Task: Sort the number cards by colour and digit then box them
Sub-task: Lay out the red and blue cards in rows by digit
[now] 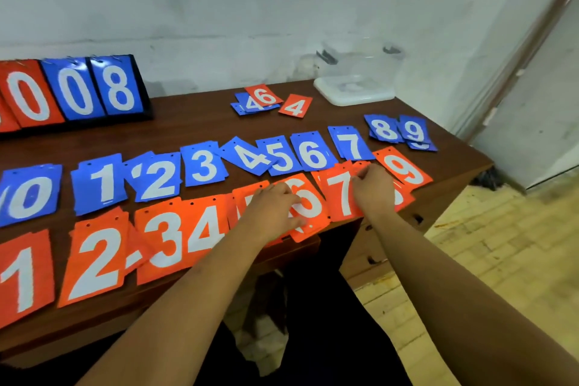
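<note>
My right grip [374, 189] is curled over the top corner of the orange 7 card [340, 197], fingertips pinching its upper edge, and it hides most of the orange 8 [404, 196] beneath it. My left grip [272, 207] lies spread across the orange 5 [247, 200] and the tilted orange 6 [310, 207]. The thumb rests on the 6, and the grip seems to press flat rather than pinch.

Both hands work in the near row of orange cards, which runs 1 to 9 along the front edge of the worktop [188, 122], the orange 9 [404, 169] at its right end. Just behind it runs the blue row [203, 164], 0 to 9, the piles overlapping.

Farther back, a small orange 6 [263, 95] lies on some blue cards, with a small orange 4 [295, 106] just beside them. A clear box [357, 78] stands at the far right corner against the wall, and a flip scoreboard [72, 94] stands at the far left.
</note>
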`<state>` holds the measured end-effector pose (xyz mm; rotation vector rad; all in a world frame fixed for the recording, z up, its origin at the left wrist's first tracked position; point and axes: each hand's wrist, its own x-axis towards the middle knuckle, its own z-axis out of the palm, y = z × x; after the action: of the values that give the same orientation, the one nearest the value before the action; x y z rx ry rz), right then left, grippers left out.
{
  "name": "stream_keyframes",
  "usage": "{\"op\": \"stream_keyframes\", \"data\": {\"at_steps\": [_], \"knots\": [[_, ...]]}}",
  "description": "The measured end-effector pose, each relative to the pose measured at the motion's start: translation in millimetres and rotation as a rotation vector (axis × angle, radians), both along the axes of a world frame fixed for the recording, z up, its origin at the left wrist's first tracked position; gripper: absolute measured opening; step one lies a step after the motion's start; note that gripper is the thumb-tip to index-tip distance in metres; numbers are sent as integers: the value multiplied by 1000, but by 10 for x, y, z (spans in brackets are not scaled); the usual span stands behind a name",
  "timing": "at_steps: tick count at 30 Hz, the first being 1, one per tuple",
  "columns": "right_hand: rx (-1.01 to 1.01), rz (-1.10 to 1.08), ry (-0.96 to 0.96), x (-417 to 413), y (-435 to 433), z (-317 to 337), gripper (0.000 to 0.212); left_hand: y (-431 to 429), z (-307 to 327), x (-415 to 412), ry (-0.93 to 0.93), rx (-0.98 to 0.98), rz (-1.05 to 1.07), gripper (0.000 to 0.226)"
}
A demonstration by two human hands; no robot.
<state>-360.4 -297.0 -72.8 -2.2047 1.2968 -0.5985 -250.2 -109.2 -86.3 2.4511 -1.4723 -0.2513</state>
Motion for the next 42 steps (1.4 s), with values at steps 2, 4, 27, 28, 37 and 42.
{"op": "stream_keyframes", "data": {"at_steps": [2, 4, 27, 28, 37, 42], "knots": [[-62, 23, 104, 20, 16, -36, 19, -12, -13, 51, -4, 0, -29, 58], [-149, 48, 201, 48, 36, -69, 21, -29, -14, 94, -20, 18, -47, 58], [-275, 435, 99, 1680, -491, 263, 30, -542, 356, 1667, -101, -255, 369, 34], [-254, 454, 136, 1782, -551, 246, 33, -615, 352, 1767, -125, -254, 386, 32], [-285, 532, 267, 2591, -1190, 18, 51, -1240, 97, 2809, 127, -271, 743, 46], [-329, 549, 338, 2782, -1349, -186, 52, -1433, -140, 3065, 134, -303, 858, 42]]}}
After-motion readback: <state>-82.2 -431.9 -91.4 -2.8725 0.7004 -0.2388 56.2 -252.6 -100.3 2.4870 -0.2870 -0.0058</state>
